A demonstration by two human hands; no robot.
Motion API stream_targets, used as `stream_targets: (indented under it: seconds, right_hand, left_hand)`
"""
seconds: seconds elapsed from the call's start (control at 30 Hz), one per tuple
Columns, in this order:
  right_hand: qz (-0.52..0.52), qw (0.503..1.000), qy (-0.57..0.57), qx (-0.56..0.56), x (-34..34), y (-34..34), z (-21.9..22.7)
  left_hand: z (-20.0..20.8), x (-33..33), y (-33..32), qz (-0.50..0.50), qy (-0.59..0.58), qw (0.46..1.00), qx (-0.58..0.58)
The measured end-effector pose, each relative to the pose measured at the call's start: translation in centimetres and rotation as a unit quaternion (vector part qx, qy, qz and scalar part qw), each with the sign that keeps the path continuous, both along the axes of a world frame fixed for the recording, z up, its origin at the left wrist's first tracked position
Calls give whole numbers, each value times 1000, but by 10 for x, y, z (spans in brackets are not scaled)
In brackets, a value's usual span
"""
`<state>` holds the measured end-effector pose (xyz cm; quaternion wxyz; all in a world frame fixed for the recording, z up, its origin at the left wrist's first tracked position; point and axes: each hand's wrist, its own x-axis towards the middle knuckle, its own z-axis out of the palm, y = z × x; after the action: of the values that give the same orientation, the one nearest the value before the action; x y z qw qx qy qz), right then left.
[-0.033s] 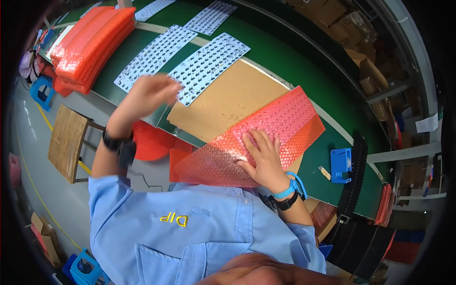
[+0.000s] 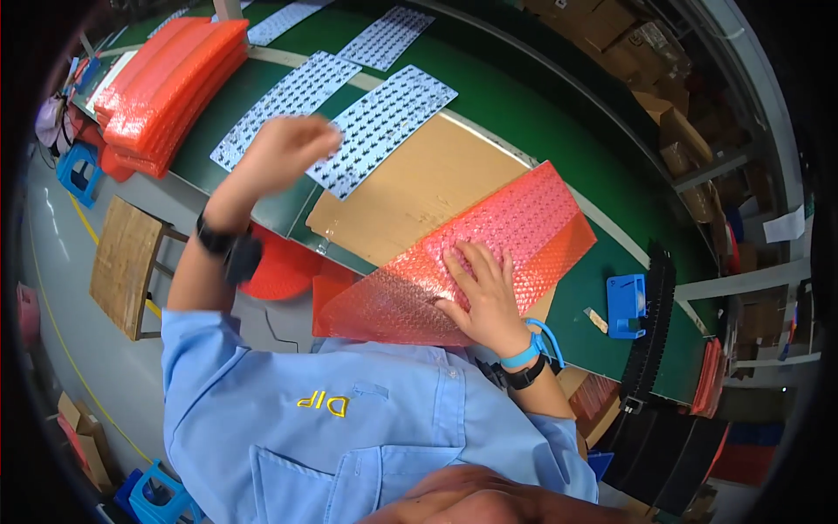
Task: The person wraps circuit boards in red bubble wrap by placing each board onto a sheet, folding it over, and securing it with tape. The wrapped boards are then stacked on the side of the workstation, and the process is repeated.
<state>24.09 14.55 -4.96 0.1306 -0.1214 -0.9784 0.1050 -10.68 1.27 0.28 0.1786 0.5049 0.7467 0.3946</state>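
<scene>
Laid flat with its fingers spread, my right hand (image 2: 484, 297) presses on a red bubble-wrap bag (image 2: 384, 297). Through the bag's upper part shows a board with rows of dark small parts. The bag lies slanted over a brown cardboard sheet (image 2: 410, 188) and hangs past the near table edge. My left hand (image 2: 284, 157) is raised over two white boards, the left board (image 2: 284, 109) and the right board (image 2: 384, 122), both dotted with rows of dark parts. Its bent fingers are smeared by motion, beside the right board. Whether they touch it I cannot tell.
A tall stack of red bubble-wrap bags (image 2: 175, 87) stands at the far left of the green table (image 2: 585, 306). More white boards (image 2: 387, 37) lie behind. On the right are a blue tape dispenser (image 2: 626, 306) and a black ribbed strip (image 2: 650, 323). A wooden stool (image 2: 127, 266) stands left.
My left hand has moved slightly up and to the right, over the boards. My right hand and the bubble-wrap bag have stayed in place.
</scene>
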Motion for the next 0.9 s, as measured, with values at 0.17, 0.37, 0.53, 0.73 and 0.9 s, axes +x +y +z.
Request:
stream_targets:
  seconds: [0.17, 0.37, 0.53, 0.73, 0.9]
  right_hand:
    - [-4, 1000, -5, -28, 17, 7, 9]
    - [-1, 999, 14, -46, 33, 19, 27]
    - [9, 998, 19, -65, 40, 26, 33]
    - [-3, 995, 38, -89, 48, 47, 38]
    - [25, 993, 53, -101, 64, 57, 37]
  left_hand:
    - [-15, -78, 168, 178, 229, 956, -51]
    - [-32, -101, 283, 321, 157, 917, -181]
    - [-16, -92, 324, 291, 143, 911, -256]
    - [20, -64, 343, 390, 258, 850, -242]
    - [40, -83, 319, 334, 223, 916, 17]
